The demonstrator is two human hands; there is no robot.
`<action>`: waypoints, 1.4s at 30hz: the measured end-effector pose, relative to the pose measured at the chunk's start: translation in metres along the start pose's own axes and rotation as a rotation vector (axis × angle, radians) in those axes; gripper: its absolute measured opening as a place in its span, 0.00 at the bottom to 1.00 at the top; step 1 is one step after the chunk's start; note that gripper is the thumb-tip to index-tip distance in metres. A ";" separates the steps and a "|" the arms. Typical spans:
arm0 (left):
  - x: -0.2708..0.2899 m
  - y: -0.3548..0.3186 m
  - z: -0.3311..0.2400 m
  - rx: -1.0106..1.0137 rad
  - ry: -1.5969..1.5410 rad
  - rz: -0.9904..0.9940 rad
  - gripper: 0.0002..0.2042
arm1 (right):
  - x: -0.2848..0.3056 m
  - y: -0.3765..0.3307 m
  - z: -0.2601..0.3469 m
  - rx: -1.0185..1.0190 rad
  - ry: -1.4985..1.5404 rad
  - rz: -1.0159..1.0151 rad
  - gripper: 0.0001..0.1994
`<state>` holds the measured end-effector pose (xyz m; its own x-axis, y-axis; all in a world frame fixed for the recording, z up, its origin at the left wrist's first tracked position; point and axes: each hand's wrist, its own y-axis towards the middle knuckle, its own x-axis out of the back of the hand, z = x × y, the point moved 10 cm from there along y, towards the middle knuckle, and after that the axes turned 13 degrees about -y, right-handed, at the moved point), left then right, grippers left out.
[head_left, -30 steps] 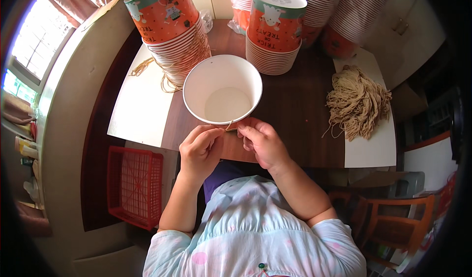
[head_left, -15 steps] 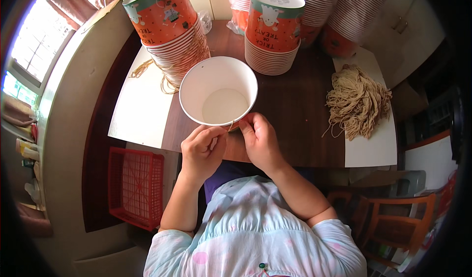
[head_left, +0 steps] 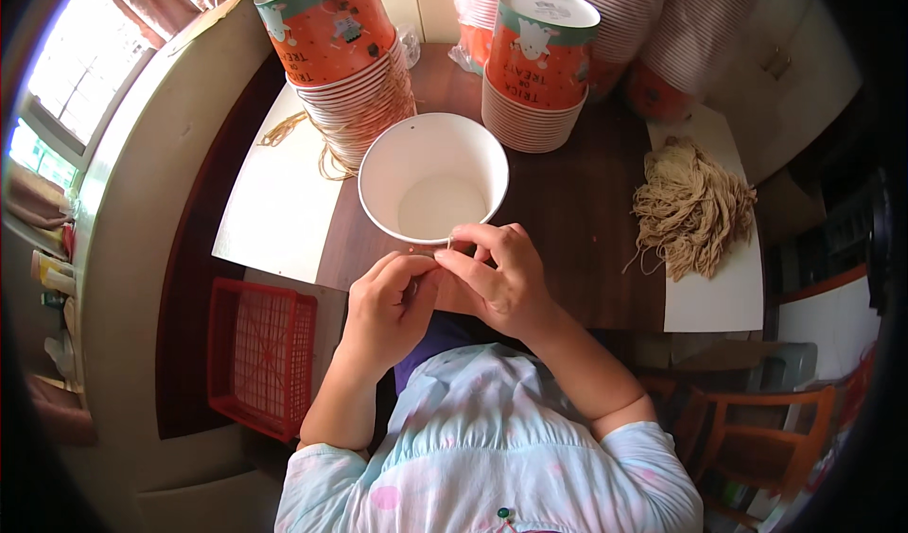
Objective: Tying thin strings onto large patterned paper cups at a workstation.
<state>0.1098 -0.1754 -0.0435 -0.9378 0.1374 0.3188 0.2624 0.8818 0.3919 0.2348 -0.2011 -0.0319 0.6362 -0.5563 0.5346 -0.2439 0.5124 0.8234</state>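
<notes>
You are pinching both hands, left hand (head_left: 390, 298) and right hand (head_left: 497, 273), together on a thin string at the near rim of the white paper bucket (head_left: 432, 177); many stacked buckets (head_left: 536, 69) are waiting beyond it.

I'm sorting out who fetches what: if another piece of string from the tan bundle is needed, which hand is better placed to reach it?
Probably the right hand: the string bundle lies on its side of the white bucket, with bare tabletop between. The left hand would have to cross over.

Dark wooden table (head_left: 567, 211), white paper sheets at its left (head_left: 274, 202) and right (head_left: 719, 287) ends, a bundle of tan strings (head_left: 690, 207) on the right sheet, stacks of orange paper buckets (head_left: 355, 60) along the far edge, an open white bucket (head_left: 432, 178) near the front edge.
</notes>
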 end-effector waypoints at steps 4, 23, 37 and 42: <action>-0.001 0.003 -0.011 -0.041 -0.007 -0.007 0.03 | -0.002 -0.003 -0.007 0.045 -0.018 -0.058 0.12; -0.007 -0.005 -0.044 -0.107 -0.232 0.109 0.05 | 0.005 -0.006 -0.007 -0.039 -0.054 -0.014 0.10; 0.062 0.022 0.014 0.380 0.040 0.444 0.07 | 0.059 0.002 -0.079 0.002 0.226 0.365 0.07; 0.059 0.056 -0.001 0.295 0.026 0.390 0.08 | 0.066 0.001 -0.090 -0.053 0.223 0.676 0.10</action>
<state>0.0696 -0.1185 -0.0024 -0.7755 0.4749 0.4160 0.5139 0.8576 -0.0211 0.3425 -0.1783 -0.0124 0.4940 0.0388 0.8686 -0.6054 0.7323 0.3117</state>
